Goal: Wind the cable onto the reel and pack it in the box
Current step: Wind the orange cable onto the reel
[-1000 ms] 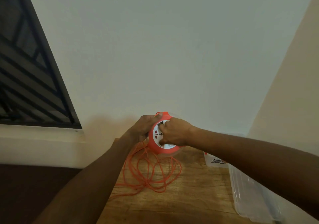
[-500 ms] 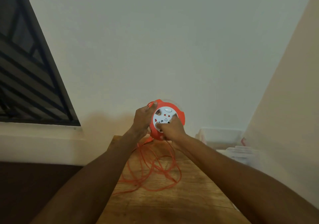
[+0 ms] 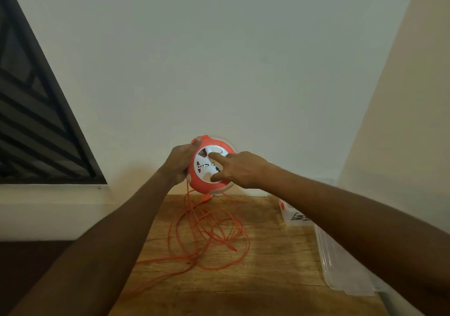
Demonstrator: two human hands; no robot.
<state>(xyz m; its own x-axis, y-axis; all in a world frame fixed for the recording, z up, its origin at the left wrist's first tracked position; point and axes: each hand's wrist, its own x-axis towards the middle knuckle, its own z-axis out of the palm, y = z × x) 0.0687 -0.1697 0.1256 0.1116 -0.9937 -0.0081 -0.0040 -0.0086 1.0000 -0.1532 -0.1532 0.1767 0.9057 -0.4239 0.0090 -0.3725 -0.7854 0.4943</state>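
While the left hand (image 3: 179, 163) grips the round orange-and-white plastic reel (image 3: 210, 166) and the right hand (image 3: 239, 169) has its fingers curled into the face, the thin orange cable (image 3: 211, 237) lies mostly loose; the clear plastic box (image 3: 341, 257) waits.

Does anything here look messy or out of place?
Yes: the orange cable lies in a loose tangle on the wooden table below the reel, one strand trailing off the table's left edge. Nothing looks damaged or spilled.
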